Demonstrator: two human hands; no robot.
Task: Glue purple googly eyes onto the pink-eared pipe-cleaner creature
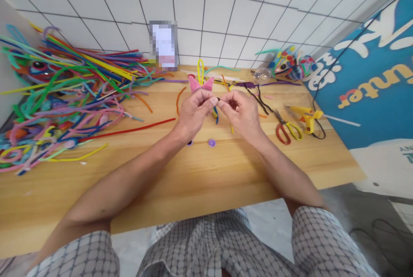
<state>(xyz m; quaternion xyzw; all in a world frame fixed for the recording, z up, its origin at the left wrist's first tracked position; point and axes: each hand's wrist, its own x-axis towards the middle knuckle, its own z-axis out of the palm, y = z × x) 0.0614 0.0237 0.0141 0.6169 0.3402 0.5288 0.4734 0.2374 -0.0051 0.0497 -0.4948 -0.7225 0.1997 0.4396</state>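
My left hand (198, 111) and my right hand (240, 113) meet over the middle of the table, thumbs and forefingers pinched. Between their fingertips is a tiny black piece (218, 99), seemingly pipe cleaner; most of it is hidden. Just behind the left hand, a pink pointed shape (201, 83) like two ears shows, with a yellow pipe cleaner loop (200, 70) standing above it. A purple round piece (211, 143) lies on the table in front of my hands. A second dark and purple one (190, 143) is partly covered by my left wrist.
Piles of coloured pipe cleaners (97, 70) fill the left side. Scissors (285, 128) and a yellow glue gun (308, 118) lie at right. Black pipe cleaners (260, 98), a clear dome (262, 76) and a colourful figure (285, 64) are further back. A blurred screen (163, 47) leans against the tiled wall.
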